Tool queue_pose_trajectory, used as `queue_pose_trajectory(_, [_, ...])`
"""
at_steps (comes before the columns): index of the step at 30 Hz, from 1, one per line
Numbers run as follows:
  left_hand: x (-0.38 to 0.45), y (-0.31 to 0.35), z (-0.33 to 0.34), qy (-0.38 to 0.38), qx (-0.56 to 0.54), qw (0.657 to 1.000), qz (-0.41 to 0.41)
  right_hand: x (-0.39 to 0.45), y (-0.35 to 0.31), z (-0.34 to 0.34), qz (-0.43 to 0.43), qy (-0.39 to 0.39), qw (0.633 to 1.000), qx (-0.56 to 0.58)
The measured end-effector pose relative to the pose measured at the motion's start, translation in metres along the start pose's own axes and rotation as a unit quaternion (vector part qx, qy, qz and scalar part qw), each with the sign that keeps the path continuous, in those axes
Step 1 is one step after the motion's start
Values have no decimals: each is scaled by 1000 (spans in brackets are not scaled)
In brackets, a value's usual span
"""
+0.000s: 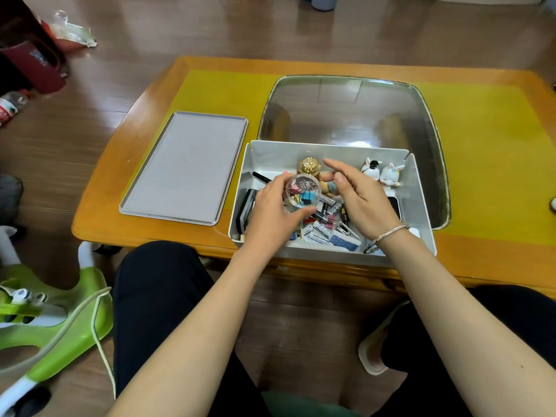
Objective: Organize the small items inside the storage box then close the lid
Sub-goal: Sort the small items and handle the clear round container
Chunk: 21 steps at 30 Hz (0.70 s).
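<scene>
We are looking down at a person sorting small items in a white storage box at the near edge of a low wooden table. The left hand is gripping a clear round tub of coloured binder clips, fingers and thumb curled around it, and is holding it just above the clutter in the box, probably to find it a tidy spot. The right hand is hovering beside the tub over the middle of the box, fingers relaxed and holding nothing, perhaps about to steady the tub or clear room beneath it. A silver bangle is circling that wrist.

Inside the box, batteries and loose clips are lying in a jumble under the hands, while a gold ornament and two rabbit figurines are standing upright along the far wall, seemingly already put in order. The grey lid is lying flat to the left of the box, off and waiting, so we are judging the closing step not yet begun.

Beyond the box a clear glass panel is sitting in the tabletop, with yellow matting either side. Around the table we are seeing wood-plank flooring, a green plastic stool left of the box and a plastic bottle on the floor farther left.
</scene>
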<state>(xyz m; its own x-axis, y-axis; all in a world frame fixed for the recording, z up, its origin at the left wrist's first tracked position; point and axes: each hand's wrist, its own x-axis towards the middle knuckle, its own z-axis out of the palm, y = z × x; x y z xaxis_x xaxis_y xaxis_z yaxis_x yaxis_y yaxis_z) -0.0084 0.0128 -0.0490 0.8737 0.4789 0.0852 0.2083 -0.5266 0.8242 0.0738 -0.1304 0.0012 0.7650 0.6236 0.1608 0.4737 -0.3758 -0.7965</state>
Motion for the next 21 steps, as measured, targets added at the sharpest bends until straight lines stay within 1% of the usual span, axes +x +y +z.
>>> queue_pose_trajectory(3, [1, 0, 1, -3, 14, 1000, 14, 1, -1, 1, -21, -12, 1000, -18])
queue_pose_trajectory(7, [0, 0, 0, -10, 9, 1000, 19, 4, -1, 3, -25, -22, 999, -43])
queue_pose_trajectory(10, [-2, 1, -2, -23, -6, 999, 22, 7, -2, 4, -31, -20, 999, -18])
queue_pose_trajectory(14, [-2, 3, -3, -32, -14, 999, 20, 7, -2, 6, -36, 8, 999, 7])
queue_pose_trajectory(19, [-3, 3, -4, -39, -28, 999, 24, 7, 3, 4, -33, -17, 999, 3])
queue_pose_trajectory(21, [-3, 4, -4, -41, -28, 999, 21, 6, 5, 3, -29, -10, 1000, 6])
